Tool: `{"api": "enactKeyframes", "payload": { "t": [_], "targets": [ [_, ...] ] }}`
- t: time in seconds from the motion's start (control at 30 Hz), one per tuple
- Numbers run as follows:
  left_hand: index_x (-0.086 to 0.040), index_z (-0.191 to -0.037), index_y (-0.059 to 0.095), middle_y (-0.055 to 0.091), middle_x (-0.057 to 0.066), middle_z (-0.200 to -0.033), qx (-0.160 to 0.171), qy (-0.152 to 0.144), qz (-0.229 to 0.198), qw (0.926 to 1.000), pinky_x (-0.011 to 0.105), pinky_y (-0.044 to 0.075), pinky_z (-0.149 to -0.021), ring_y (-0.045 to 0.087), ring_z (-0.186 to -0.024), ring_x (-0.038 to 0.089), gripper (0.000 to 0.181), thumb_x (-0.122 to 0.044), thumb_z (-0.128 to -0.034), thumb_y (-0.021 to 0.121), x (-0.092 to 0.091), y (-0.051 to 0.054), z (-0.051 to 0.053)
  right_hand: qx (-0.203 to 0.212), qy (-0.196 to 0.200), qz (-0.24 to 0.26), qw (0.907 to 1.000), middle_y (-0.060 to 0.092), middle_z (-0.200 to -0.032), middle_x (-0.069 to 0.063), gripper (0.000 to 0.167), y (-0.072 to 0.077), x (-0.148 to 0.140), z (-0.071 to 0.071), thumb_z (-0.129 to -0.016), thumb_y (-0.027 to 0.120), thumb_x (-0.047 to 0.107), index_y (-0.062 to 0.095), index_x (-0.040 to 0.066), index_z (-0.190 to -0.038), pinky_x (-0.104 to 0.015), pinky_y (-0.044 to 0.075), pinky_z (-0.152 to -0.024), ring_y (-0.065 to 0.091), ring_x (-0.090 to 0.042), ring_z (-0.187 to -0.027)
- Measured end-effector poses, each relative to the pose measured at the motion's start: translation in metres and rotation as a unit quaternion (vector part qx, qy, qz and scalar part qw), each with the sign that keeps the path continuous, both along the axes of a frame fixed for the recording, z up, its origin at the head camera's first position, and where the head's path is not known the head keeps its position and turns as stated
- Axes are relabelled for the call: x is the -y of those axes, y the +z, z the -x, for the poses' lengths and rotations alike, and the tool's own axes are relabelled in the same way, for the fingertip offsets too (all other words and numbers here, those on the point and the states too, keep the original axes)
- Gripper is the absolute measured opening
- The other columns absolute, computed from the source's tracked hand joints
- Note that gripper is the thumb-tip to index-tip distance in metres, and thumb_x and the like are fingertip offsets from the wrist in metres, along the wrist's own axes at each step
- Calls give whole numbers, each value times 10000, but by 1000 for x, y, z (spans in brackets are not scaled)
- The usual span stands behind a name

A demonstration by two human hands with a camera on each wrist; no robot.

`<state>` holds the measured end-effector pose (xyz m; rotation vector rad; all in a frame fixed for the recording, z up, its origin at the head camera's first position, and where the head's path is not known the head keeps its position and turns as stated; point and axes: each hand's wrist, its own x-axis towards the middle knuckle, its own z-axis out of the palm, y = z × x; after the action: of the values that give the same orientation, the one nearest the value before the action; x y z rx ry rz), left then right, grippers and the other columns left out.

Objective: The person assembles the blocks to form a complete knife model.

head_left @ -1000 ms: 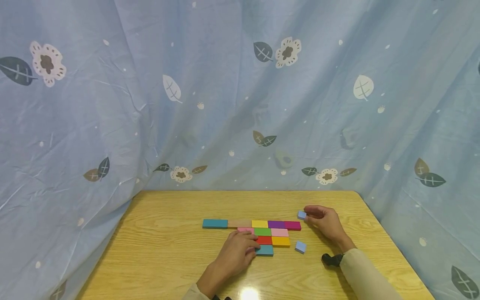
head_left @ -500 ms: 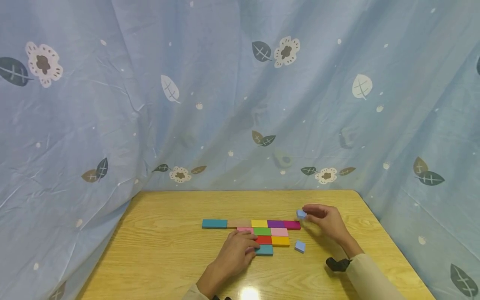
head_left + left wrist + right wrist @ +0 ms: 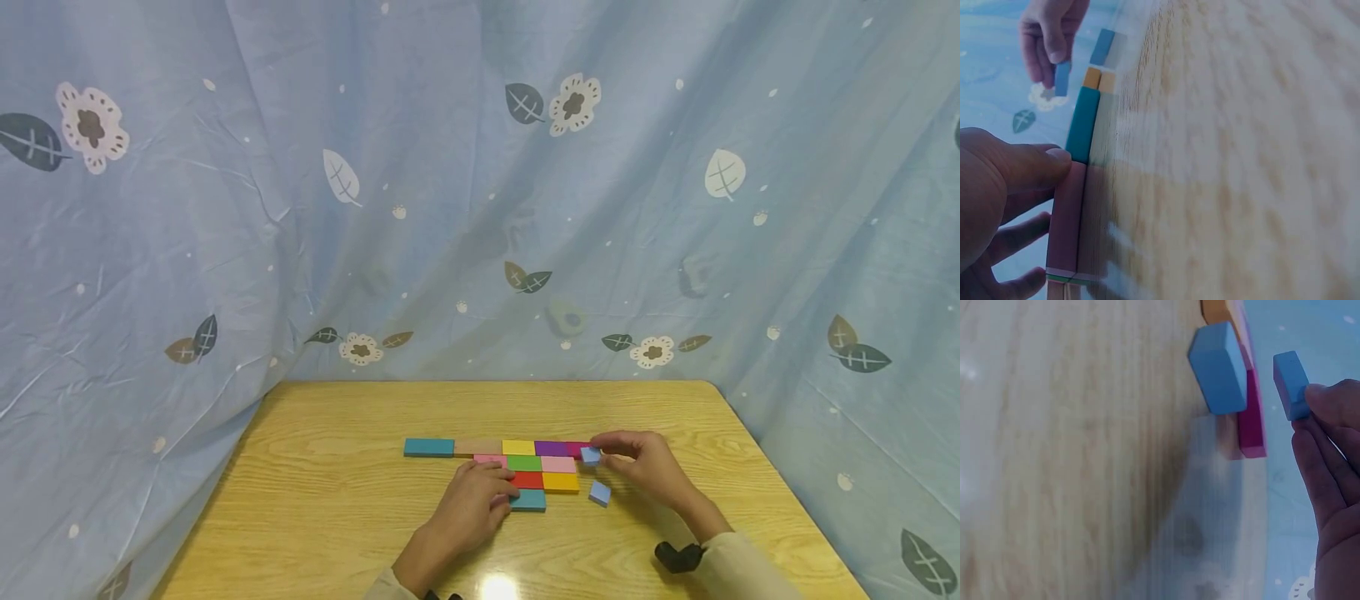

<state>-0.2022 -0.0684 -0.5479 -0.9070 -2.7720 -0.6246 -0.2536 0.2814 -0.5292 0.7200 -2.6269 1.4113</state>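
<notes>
My right hand [image 3: 647, 468] pinches a small light blue block [image 3: 590, 456] between thumb and fingers, above the table by the magenta block [image 3: 1251, 419]. That held block [image 3: 1291, 385] also shows in the right wrist view. Just below it in the head view, a second light blue block [image 3: 600, 493] lies loose, turned at an angle. My left hand [image 3: 468, 504] rests on the left part of the block layout, hiding some pieces. In the left wrist view its thumb touches the seam between a teal block [image 3: 1083, 125] and a pink block [image 3: 1066, 219].
A back row holds teal [image 3: 429, 447], wood-coloured [image 3: 477, 448], yellow [image 3: 518, 447] and purple blocks [image 3: 551, 448]. Green [image 3: 524, 463], light pink [image 3: 558, 464], red [image 3: 529, 480] and orange blocks [image 3: 561, 482] sit in front. A patterned curtain [image 3: 450, 208] hangs behind the wooden table [image 3: 315, 500].
My right hand has lifted the farther light blue block from the table and carried it nearer and slightly left, beside the magenta block. The left hand has stayed in place.
</notes>
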Motion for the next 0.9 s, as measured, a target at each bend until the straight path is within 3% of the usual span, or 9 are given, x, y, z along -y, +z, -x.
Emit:
{"api": "enactKeyframes", "payload": {
  "t": [0.13,0.4,0.9],
  "targets": [
    [-260,-1145,871,780,-57,-1354,38,12,-9,10000,599,500,-1185,685,-1362,204,213,-155,-972,805,0,-1,0,-19,-48,-192,9998,826,-1204,-78,263,-4,4,-1,-959,815,7,831,78,-1212,-190,623,-964,789,-152,-1103],
    [-255,-1154,870,781,-48,-1353,47,-20,-51,10000,592,510,-1183,685,-1367,218,214,-156,-973,812,0,0,-1,-273,60,-522,9982,831,-1180,-95,263,-9,7,-1,-948,808,-23,833,56,-1198,-425,676,-967,802,-242,-1066],
    [-232,-1145,870,791,-33,-1333,-190,-87,-87,9997,569,525,-1172,697,-1345,222,212,-137,-966,810,0,-1,0,-450,-146,-1015,9937,835,-1163,-54,297,-11,11,2,-907,852,-1,846,100,-1186,-427,688,-930,788,-119,-1026]
  ]
}}
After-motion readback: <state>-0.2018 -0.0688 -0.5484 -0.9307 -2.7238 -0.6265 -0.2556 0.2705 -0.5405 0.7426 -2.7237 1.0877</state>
